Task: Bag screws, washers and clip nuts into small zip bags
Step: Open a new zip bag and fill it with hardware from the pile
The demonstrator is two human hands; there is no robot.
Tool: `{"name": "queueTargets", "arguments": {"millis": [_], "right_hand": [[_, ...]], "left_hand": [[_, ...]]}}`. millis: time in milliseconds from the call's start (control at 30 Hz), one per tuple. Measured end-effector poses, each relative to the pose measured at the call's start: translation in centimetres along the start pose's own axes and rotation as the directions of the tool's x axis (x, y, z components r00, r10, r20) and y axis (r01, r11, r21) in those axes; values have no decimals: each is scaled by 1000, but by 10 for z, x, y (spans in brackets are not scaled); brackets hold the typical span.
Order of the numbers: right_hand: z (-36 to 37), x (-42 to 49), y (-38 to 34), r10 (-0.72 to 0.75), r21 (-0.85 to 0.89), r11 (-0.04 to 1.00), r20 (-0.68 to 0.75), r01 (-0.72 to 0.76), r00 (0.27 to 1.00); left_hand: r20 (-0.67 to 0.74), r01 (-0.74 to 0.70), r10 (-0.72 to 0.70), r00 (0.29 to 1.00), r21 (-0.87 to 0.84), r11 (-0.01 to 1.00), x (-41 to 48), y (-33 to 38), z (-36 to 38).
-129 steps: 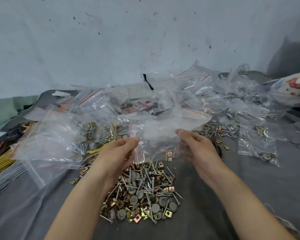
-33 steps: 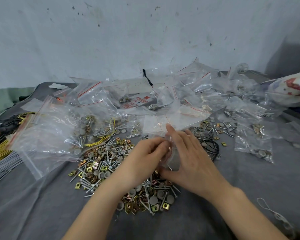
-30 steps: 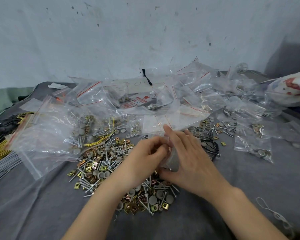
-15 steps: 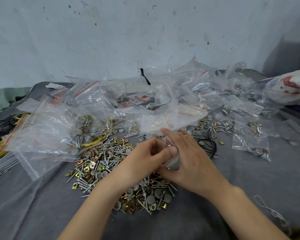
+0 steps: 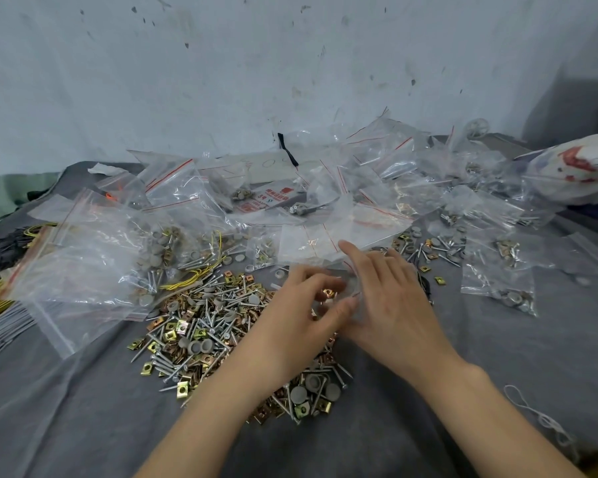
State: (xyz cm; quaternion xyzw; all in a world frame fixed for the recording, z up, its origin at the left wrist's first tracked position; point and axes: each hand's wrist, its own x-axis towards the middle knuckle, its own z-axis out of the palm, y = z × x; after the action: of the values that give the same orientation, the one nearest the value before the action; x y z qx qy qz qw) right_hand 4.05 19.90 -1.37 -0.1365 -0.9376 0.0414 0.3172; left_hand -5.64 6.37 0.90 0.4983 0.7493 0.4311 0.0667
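I logged clear red-striped zip bags point(image 5: 173, 188) heaped mid-frame; forearms hid part of the silver-and-brass hardware pile point(image 5: 201, 326). Centre: left hand point(image 5: 301, 319) pinched a copper clip nut point(image 5: 328, 292), right hand point(image 5: 390, 305) gripped the small clear bag point(image 5: 350, 284).

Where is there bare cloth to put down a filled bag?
Bare grey cloth lies front left, before the loose hardware pile, and on the right, between the right hand and the white string. The middle and back are crowded with the pile and zip bags.

Two hands point(image 5: 301, 326) point(image 5: 390, 305), one hardware heap point(image 5: 201, 326), many zip bags point(image 5: 83, 263)
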Motion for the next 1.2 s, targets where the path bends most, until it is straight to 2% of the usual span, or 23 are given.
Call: {"name": "queueTargets", "arguments": {"millis": [67,133,267,433,500,567,700,800,900,1067,1200], "right_hand": [[-1,-1,0,24,6,1000,-4,-24,1000],[-1,-1,1,35,10,999,-25,-34,999],[1,-1,4,3,17,1000,-15,-3,1000],[1,-3,6,-49,67,997,-7,50,999],[1,-2,6,-56,90,994,-14,57,998],[1,-3,7,-60,97,993,-15,62,998],[3,-4,7,24,145,989,-10,-23,1000],[5,-5,8,61,152,987,-45,-53,997],[9,-6,9,49,126,991,-50,-42,998],[11,-5,12,48,27,999,-53,-46,997],[10,-4,13,-17,-61,998,-69,13,997]], "left_hand": [[-96,-25,23,995,-23,999,1,3,0],[-124,-34,30,992,-31,999,1,6,-1],[29,-18,18,999,-1,1000,-3,9,3],[62,35,-23,998,-198,980,0,16,1],[79,69,-52,996,-221,973,1,16,0],[55,73,-64,996,-196,978,1,15,0],[-66,-3,3,998,14,1000,-1,10,6],[-86,-57,69,994,128,990,-4,8,8],[-105,-78,97,990,173,982,-3,7,8],[-98,-40,57,994,168,985,-2,5,5],[-87,85,-86,993,-7,996,0,7,6]]}}
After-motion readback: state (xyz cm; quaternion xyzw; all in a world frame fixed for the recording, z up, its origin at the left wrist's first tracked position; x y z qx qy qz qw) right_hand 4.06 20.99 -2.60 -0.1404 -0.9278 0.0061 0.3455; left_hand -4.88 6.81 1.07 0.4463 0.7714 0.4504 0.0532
